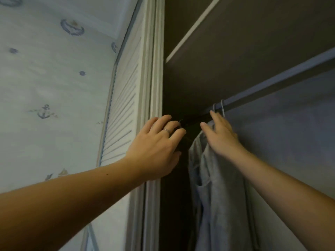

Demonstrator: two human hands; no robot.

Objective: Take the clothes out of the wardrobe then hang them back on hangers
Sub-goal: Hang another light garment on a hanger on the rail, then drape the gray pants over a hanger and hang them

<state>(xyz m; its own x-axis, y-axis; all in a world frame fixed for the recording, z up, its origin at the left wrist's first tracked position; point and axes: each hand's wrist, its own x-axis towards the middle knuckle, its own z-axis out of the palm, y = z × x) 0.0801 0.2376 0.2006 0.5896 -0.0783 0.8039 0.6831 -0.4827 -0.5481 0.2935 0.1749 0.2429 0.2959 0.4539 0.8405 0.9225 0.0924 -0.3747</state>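
Note:
A grey-blue shirt (215, 192) hangs inside the open wardrobe, at its left end. Two thin hanger hooks (222, 107) sit over the rail (272, 82) just above it. My right hand (221, 134) lies with straight fingers on the shirt's shoulder, right under the hooks. My left hand (155, 147) reaches into the dark gap left of the shirt, its fingers spread and lightly bent beside the wardrobe frame (154, 87). A dark garment (183, 160) fills that gap; its shape is hard to make out.
A white louvred door (123, 105) stands folded back to the left of the opening. Pale wallpaper with anchors (45, 111) covers the wall beyond it. A shelf edge (190, 31) crosses above the rail.

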